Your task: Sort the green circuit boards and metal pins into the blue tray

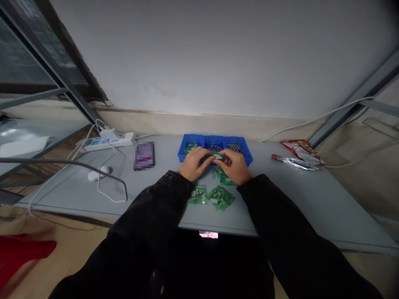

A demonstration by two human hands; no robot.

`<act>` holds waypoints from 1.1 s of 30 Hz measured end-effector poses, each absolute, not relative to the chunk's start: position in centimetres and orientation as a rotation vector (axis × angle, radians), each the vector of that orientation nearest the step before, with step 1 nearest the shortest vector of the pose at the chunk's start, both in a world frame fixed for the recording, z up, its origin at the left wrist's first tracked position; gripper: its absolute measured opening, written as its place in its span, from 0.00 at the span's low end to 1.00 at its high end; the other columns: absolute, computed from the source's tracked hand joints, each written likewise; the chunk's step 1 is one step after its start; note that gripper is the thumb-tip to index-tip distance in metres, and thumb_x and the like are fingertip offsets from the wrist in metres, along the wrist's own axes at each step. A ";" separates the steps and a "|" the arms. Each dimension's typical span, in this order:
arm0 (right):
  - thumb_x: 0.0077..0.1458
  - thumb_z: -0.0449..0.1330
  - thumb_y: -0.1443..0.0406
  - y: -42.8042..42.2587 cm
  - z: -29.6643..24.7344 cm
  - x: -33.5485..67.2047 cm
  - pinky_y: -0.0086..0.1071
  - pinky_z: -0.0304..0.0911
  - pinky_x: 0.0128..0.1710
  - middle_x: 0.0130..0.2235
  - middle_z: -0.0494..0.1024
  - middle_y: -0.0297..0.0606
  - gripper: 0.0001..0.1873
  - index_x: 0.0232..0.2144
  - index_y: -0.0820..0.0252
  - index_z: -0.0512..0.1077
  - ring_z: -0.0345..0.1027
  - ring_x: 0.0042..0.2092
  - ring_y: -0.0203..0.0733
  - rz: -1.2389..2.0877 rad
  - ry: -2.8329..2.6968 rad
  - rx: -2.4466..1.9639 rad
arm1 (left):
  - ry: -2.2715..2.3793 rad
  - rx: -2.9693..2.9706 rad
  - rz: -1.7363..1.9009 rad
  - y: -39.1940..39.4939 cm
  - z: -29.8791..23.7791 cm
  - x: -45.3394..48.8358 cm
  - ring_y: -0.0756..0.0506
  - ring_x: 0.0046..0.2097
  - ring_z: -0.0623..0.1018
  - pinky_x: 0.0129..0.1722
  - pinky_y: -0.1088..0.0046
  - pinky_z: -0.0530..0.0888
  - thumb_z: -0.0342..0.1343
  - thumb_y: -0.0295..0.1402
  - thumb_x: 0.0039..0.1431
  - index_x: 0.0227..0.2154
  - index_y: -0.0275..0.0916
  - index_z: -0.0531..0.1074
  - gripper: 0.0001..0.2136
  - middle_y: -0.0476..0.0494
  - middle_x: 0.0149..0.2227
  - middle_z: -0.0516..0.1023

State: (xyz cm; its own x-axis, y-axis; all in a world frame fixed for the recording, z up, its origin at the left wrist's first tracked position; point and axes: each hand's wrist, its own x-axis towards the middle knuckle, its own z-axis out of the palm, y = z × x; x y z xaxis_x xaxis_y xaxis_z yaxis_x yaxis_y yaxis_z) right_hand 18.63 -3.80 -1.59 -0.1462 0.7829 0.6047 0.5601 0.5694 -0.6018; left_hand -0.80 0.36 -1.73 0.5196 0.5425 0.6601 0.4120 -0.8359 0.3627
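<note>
White power strip [107, 142] toward the left of the gray table [311, 199], then a blurred phone [144, 156]. Left hand [193, 164], fingers pinching a small green circuit board [217, 156] just above the middle compartment of a blue tray [215, 143]. Right hand [233, 165], fingers pressed together, pinching the other end. Loose green boards [220, 197] nearer the edge, below both hands. Red wrappers [301, 153] far right.

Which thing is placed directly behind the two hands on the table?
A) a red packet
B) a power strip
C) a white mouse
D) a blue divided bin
D. The blue bin with three compartments sits just behind the left hand and right hand.
</note>
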 end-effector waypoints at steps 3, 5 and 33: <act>0.58 0.64 0.62 -3.8 -1.5 18.6 0.30 0.55 0.27 0.27 0.71 0.31 0.06 0.33 0.58 0.72 0.58 0.25 0.34 0.282 -1.831 -1.096 | 0.820 2.599 1.212 0.4 -1.8 -0.8 0.44 0.40 0.74 0.44 0.64 0.70 0.49 0.41 0.71 0.40 0.38 0.73 0.13 0.43 0.38 0.78; 0.58 0.64 0.62 -3.8 -1.5 18.7 0.31 0.55 0.27 0.27 0.70 0.31 0.06 0.33 0.58 0.72 0.58 0.25 0.34 0.273 -1.833 -1.089 | 0.817 2.599 1.217 0.4 -1.8 -0.8 0.44 0.40 0.74 0.44 0.64 0.69 0.49 0.41 0.71 0.40 0.38 0.73 0.13 0.43 0.37 0.78; 0.58 0.64 0.62 -4.1 -1.4 18.6 0.31 0.55 0.28 0.24 0.66 0.28 0.07 0.31 0.58 0.71 0.57 0.24 0.33 0.259 -1.846 -1.077 | 0.813 2.600 1.215 0.4 -1.7 -0.8 0.44 0.40 0.74 0.43 0.65 0.68 0.48 0.40 0.71 0.39 0.37 0.74 0.14 0.43 0.36 0.76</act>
State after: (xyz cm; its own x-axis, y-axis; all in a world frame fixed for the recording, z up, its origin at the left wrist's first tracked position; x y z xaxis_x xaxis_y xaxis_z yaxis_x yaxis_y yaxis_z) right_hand 18.58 -4.11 -1.37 -0.1615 0.7653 0.6231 0.5646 0.5895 -0.5777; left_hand -0.78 0.35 -1.71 0.5227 0.5365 0.6626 0.4075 -0.8399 0.3585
